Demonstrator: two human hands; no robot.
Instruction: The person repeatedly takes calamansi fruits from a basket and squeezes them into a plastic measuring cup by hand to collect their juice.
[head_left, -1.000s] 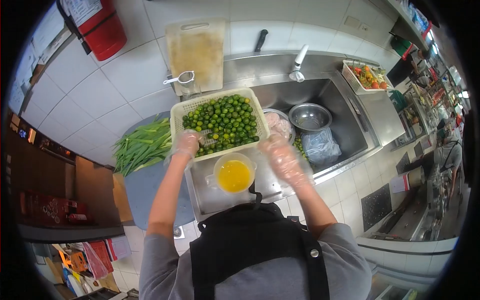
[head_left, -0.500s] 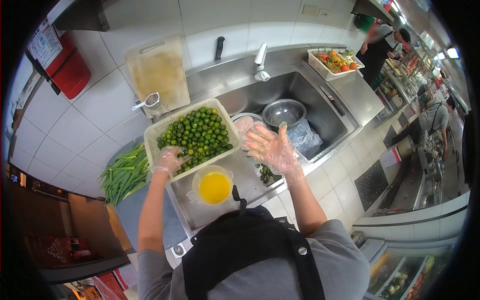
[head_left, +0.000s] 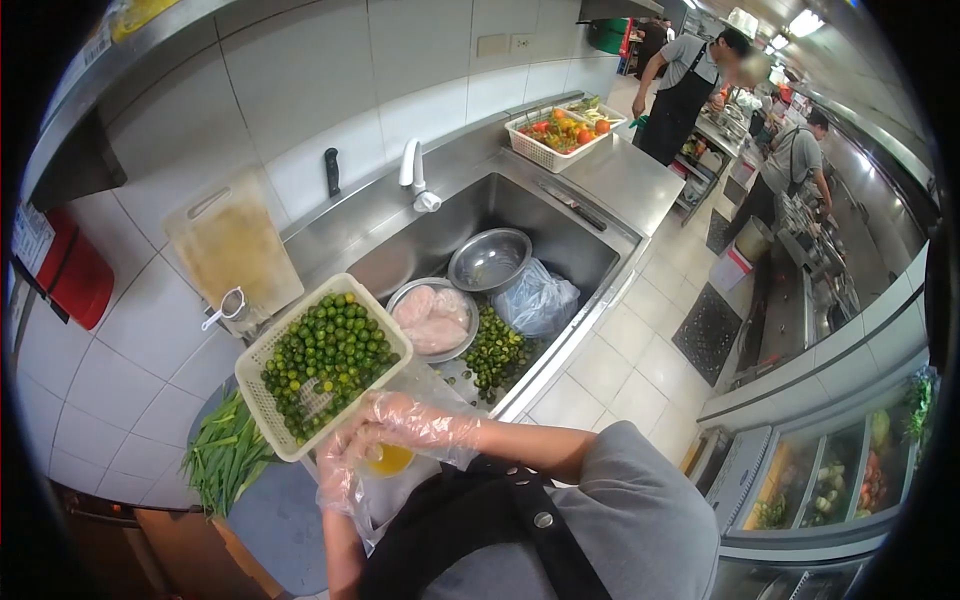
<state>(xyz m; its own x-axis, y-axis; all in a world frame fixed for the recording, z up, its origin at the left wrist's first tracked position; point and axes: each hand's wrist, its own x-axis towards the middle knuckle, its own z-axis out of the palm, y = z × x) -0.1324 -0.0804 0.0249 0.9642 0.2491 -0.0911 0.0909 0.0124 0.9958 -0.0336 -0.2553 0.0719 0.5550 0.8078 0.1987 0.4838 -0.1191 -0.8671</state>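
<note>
My left hand (head_left: 343, 465) and my right hand (head_left: 405, 418), both in clear plastic gloves, meet in front of the perforated cream basket (head_left: 252, 385). Their fingers are closed and bunched together; whatever they hold is hidden. Below them is a container of yellow-orange juice (head_left: 390, 460), partly covered by the hands. Small green citrus fruits (head_left: 338, 335) fill much of the basket, which sits tilted beside the sink. Cut green citrus pieces (head_left: 492, 345) lie in a heap in the sink, to the right of a bowl of pale pink raw meat (head_left: 435, 335).
The sink also holds a steel bowl (head_left: 468, 278) and a plastic bag (head_left: 540, 303). Long green leaves (head_left: 225, 455) lie left of the basket. A cutting board (head_left: 228, 240) and strainer (head_left: 232, 304) stand by the wall near the faucet (head_left: 412, 172). Two co-workers stand at far right.
My right hand has swung left from its spread pose over the sink to join the left. My left hand has left the fruit in the basket. The camera view has turned right.
</note>
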